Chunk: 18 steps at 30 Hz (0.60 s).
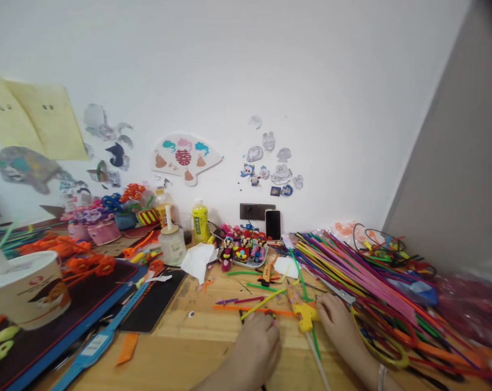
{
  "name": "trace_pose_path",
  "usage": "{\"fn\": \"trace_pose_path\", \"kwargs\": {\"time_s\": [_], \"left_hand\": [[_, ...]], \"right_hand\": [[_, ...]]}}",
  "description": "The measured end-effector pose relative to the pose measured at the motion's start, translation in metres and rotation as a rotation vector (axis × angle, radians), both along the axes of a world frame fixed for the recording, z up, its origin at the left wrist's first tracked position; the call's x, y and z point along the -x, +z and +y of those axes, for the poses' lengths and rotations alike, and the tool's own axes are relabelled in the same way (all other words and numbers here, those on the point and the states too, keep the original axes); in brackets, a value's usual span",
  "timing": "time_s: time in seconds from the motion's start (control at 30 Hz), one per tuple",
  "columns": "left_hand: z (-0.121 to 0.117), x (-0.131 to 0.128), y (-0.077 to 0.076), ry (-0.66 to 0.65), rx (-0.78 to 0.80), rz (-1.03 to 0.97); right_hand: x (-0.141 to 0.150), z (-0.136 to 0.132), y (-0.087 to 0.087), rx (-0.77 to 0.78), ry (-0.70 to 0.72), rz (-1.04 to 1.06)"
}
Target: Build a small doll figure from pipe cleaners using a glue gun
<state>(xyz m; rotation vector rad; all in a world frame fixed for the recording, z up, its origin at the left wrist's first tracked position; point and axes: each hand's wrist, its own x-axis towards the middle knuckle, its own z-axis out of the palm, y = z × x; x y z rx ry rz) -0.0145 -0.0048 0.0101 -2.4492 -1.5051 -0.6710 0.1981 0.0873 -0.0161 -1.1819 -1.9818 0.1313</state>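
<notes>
My left hand [256, 347] rests low over the wooden table with its fingers curled closed. A bit of dark and red-green fuzzy material shows at its fingertips, but what it grips is hidden. A yellow pipe cleaner [266, 302] and an orange pipe cleaner [233, 308] lie just beyond it. My right hand [339, 320] is bent, fingertips together near the table, right of a yellow glue gun [305, 315] with a whitish stick trailing toward me. Whatever those fingers pinch cannot be made out. Scissors [338, 290] lie partly behind that hand.
Right of my hands spreads a pile of coloured pipe cleaners [364, 271]. Small fuzzy dolls [244, 250] fill a tray at the back, near a phone [272, 225] and a yellow-green bottle [200, 221]. A paper cup [26, 290] and blue strap [97, 342] are left.
</notes>
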Motion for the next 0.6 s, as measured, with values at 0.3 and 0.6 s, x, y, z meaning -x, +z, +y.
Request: {"fn": "trace_pose_path", "kwargs": {"time_s": [0.3,0.6], "left_hand": [[0.0028,0.0021,0.0001,0.002,0.027,-0.04],[0.0039,0.0049,0.0051,-0.052,0.042,-0.075]], "right_hand": [[0.0001,0.0004,-0.0018,0.015,0.014,-0.008],[0.0055,-0.001,0.0015,0.007,-0.021,-0.042]]}}
